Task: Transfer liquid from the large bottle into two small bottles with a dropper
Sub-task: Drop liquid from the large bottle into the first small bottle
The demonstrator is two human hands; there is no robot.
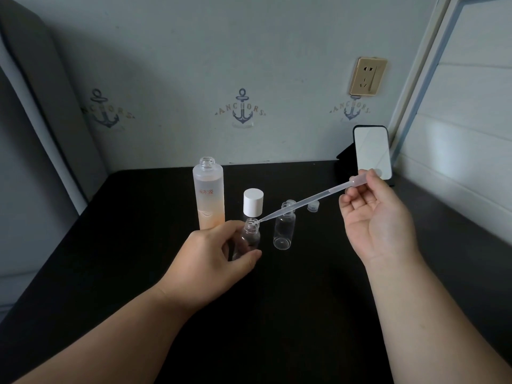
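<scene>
The large frosted bottle (209,194) with peach liquid stands uncapped at the back of the black table (138,259). My left hand (219,259) grips a small clear bottle (249,236), tilted slightly. My right hand (374,217) pinches the bulb of a clear plastic dropper (304,202), whose tip sits at that bottle's open mouth. A second small clear bottle (284,225) stands open just to the right, behind the dropper's stem.
The large bottle's white cap (253,202) stands behind the held bottle. A small clear cap (313,206) lies further right. A phone (372,152) leans against the wall at the back right. A wall socket (367,76) is above it.
</scene>
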